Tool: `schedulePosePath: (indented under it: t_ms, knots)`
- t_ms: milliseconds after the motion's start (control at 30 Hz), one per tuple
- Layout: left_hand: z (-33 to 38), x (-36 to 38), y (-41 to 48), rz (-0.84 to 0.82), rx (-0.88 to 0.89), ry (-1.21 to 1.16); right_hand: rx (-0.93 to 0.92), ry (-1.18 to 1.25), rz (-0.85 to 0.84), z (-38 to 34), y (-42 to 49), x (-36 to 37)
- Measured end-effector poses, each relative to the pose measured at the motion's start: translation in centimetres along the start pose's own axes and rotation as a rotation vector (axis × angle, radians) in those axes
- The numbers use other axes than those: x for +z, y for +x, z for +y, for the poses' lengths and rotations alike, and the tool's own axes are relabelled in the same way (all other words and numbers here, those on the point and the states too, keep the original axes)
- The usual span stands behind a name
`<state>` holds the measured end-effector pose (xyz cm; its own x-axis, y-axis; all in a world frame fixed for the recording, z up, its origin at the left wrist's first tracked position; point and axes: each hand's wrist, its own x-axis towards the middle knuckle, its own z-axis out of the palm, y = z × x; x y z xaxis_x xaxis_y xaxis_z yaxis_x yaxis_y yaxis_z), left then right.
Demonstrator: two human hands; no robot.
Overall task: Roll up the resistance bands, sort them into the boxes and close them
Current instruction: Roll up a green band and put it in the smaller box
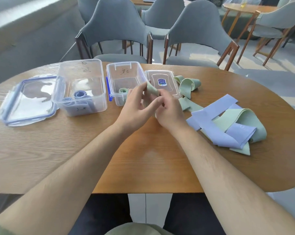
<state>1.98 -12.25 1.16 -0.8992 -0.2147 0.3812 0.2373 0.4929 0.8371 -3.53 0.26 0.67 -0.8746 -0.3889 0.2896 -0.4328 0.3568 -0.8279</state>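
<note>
Both hands [150, 106] pinch green band [151, 89] (mid-air).

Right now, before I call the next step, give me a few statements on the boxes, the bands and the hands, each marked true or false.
1. Both hands, left hand and right hand, hold a green band. True.
2. The larger box holds green rolls. False: it holds purple rolls.
3. The smaller box is closed. False: it is open, and its lid lies to its right.
4. A green roll already lies in the smaller box. True.
5. Loose bands, purple and green, remain on the table. True.
</note>
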Motion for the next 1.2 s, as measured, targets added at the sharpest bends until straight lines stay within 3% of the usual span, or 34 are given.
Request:
schedulePosePath:
  t_ms: [167,400,533,733,1033,1200]
  knots:
    - [0.2,-0.8,-0.1,0.074,-0.129,-0.266,0.132,0.275,0.003,-0.6,0.5,0.1]
    - [-0.1,0.3,-0.6,-0.043,-0.376,-0.342,0.173,0.394,-0.02,-0.4,0.7,0.0]
    - [0.3,0.5,-1.4,-0.209,-0.496,-0.563,0.196,0.356,-0.03,0.1,1.1,-0.2]
    - [-0.5,0.5,-1.9,-0.231,-0.473,-0.288,0.262,0.326,0.044,1.1,2.2,0.1]
    - [0.4,0.0,-3.0,-0.485,-0.691,-0.463,0.302,0.067,0.052,2.8,3.2,0.4]
    - [0.9,-1.2,-4.2,-0.815,-0.729,-0.395,0.407,-0.044,0.066,4.2,2.5,0.8]
